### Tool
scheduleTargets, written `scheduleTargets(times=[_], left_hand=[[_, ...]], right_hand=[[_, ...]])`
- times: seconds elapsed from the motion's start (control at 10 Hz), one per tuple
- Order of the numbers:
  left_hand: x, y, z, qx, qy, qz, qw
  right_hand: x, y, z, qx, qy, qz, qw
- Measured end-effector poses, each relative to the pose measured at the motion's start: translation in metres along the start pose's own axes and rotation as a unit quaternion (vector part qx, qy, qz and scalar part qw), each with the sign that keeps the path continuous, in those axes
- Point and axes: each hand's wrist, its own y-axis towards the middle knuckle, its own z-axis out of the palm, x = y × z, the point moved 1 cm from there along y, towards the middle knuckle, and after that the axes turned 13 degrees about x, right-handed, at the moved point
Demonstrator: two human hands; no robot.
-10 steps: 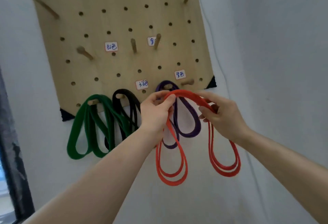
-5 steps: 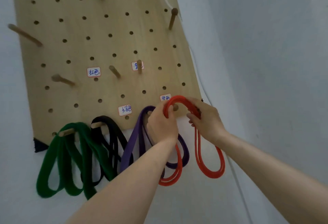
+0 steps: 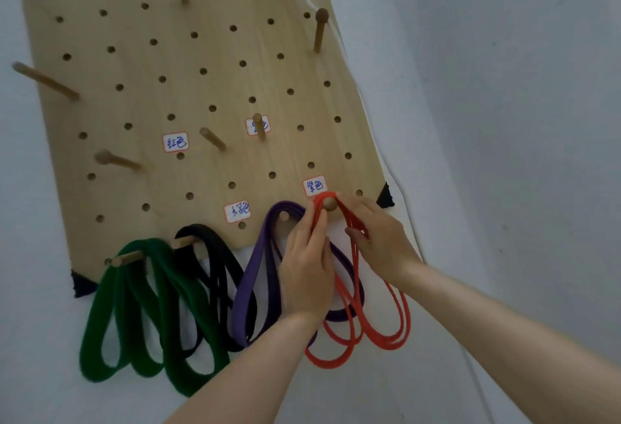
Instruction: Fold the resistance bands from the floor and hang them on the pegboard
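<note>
A folded red resistance band [image 3: 376,339] is looped over a round-headed wooden peg [image 3: 329,204] at the lower right of the wooden pegboard [image 3: 188,64]. My left hand [image 3: 307,265] pinches the band's left side just below the peg. My right hand [image 3: 379,238] pinches the right side, fingers curled on the strands. The band's loops hang down below both hands. A purple band [image 3: 255,275], a black band [image 3: 215,255] and a green band [image 3: 141,309] hang folded on pegs to the left.
Several bare wooden pegs [image 3: 116,160] stick out of the board, with small handwritten labels [image 3: 175,142] between the holes. A white cord [image 3: 312,3] runs down the board's right edge. The grey wall [image 3: 504,121] surrounds the board.
Both hands carried the red band up and right, from in front of the purple band onto the lower right peg. The view shifted closer to the board.
</note>
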Motion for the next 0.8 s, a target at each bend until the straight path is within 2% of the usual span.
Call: scheduleTargets(times=[0.2,0.4,0.6,0.7,0.8], left_hand=[[0.009,-0.002,0.009,0.048,0.016,-0.001,0.999],[0.024,0.017,0.008,0.083,0.079,-0.027,0.993],[0.037,0.019,-0.009,0.177,0.057,-0.036,0.982],[0.026,0.015,-0.017,0.188,0.043,-0.016,0.981],[0.021,0.006,-0.026,0.192,0.025,-0.033,0.980]], right_hand=[[-0.012,0.010,0.005,0.011,-0.038,-0.005,0.999],[-0.030,0.030,0.002,0.082,-0.046,0.028,0.995],[-0.026,0.030,-0.001,0.104,-0.005,0.071,0.992],[-0.021,0.021,-0.001,0.130,-0.002,0.098,0.987],[-0.012,0.009,-0.005,0.132,-0.007,0.132,0.982]])
